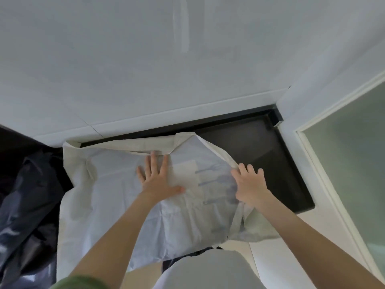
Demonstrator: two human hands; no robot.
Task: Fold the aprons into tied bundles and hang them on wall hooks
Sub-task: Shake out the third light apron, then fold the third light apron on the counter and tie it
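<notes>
Hands, two, on one apron

Your pale cream apron lies spread and rumpled on the dark counter in front of you, a faint blue print showing through near its middle, its far edge folded back along the wall, its right edge turned inward, and its near part hanging over the counter's front.
</notes>
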